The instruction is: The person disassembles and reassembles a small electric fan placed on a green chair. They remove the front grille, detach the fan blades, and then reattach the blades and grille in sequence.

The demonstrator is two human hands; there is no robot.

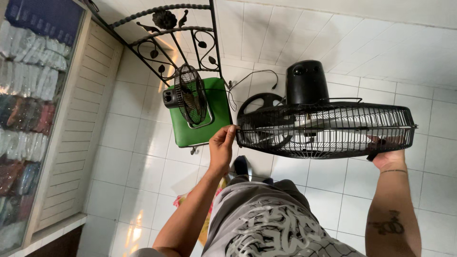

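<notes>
Both hands hold the big black fan [326, 126] up over the white tiled floor [143, 166], left hand [222, 145] pinching the cage rim w/ fingers closed, right hand [388, 154] gripping the opposite rim, a small fan [186, 95] lying on a green stool [202, 126] just beside.
</notes>
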